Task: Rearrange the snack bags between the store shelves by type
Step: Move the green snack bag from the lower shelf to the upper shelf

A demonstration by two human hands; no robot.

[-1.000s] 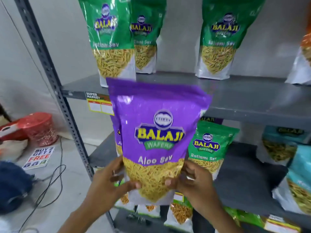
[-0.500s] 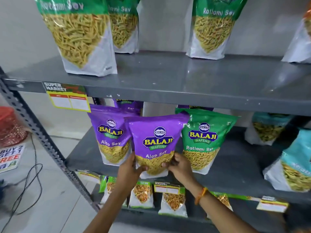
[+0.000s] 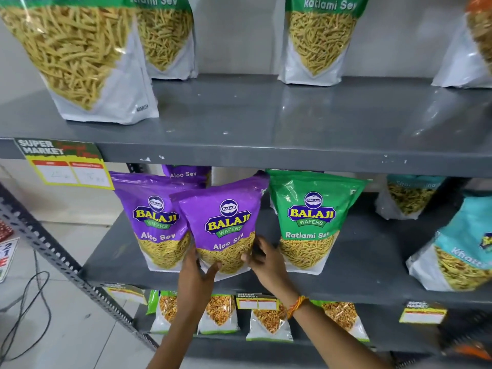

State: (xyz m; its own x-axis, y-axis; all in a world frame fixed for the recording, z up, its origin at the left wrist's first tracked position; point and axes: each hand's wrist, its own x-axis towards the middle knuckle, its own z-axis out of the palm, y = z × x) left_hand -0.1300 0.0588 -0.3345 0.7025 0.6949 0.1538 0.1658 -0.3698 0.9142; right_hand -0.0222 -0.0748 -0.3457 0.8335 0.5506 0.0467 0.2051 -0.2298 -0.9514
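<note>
Aloo Sev bag (image 3: 223, 225) stands tilted right on middle shelf (image 3: 359, 272), long axis rising above the fingers; left hand (image 3: 195, 272) clamps its lower left corner, right hand (image 3: 266, 265) fingers loosely apart at its lower right edge.

purple bag (image 3: 226, 222), green bag (image 3: 311, 217), grey shelf (image 3: 266, 123)

Glossy plastic purple bag (image 3: 223, 225) stands on a smooth, grey-painted metal shelf (image 3: 359, 265).

Grey shelf (image 3: 346, 265): purple, green, teal bags.
</note>
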